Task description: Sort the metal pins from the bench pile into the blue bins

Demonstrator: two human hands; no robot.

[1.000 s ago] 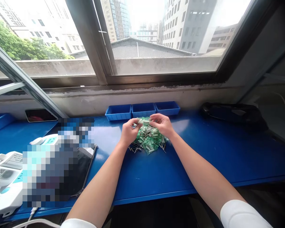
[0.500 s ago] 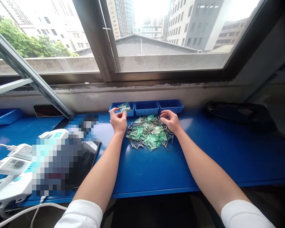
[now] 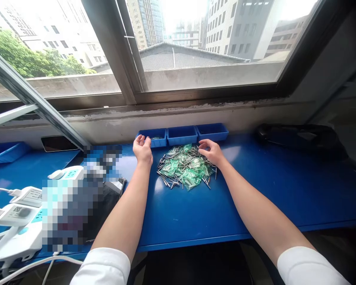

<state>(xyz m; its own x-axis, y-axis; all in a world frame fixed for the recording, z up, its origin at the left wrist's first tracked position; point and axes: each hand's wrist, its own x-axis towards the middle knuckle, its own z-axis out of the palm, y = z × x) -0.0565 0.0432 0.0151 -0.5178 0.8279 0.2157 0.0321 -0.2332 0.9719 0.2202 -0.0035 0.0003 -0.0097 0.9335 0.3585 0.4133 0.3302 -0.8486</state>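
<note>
My left hand (image 3: 142,150) is at the front of the left blue bin (image 3: 158,143), palm turned up, with loosely bent fingers and nothing visible in them. Inside that bin lies a small clear bag (image 3: 156,138), mostly hidden by the bin wall and hand. Beside the right edge of a pile, my right hand (image 3: 212,152) hovers with its thumb and curved fingers apart. The pile mixes thin metal pins (image 3: 167,180) with several small green-tinted plastic bags (image 3: 192,178) that hold pale pieces.
A middle blue bin (image 3: 182,135) and a right blue bin (image 3: 213,132) stand behind the pile. Leftward on the blue table (image 3: 195,217) are a white power strip (image 3: 17,241) with cables, and a phone (image 3: 57,143). A dark bag-like object (image 3: 299,142) lies at right.
The small clear bag has left my left hand and lies in the left bin. That hand has moved slightly left and its fingers have loosened. My right hand has barely shifted.
</note>
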